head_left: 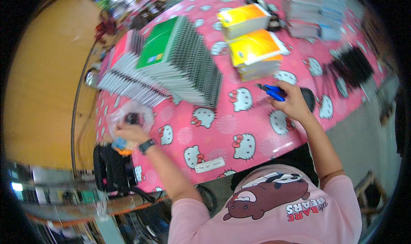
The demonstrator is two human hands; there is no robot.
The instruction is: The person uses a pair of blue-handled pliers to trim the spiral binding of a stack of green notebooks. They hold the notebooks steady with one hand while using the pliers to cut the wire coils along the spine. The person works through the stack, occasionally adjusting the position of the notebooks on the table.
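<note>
My right hand [293,102] is closed around a small pair of blue-handled nippers [273,92], whose metal jaws point left over the table. At the table's left side, my left hand [132,133], with a dark watch on its wrist, reaches to a crumpled clear plastic bag [147,115]. Something dark [133,118] shows in or on the bag. A blue and orange item [122,146] lies right beside the left hand. Motion smears those fingers, so whether they grip anything is unclear.
Tall stacks of green spiral notebooks [160,43] and pink-covered spiral notebooks [121,49] stand ahead. Yellow notebooks [254,47] are piled right of them. Farther right are wrapped stacks [317,13] and a black bristly bundle [354,66]. A black bag [110,167] sits at the left edge.
</note>
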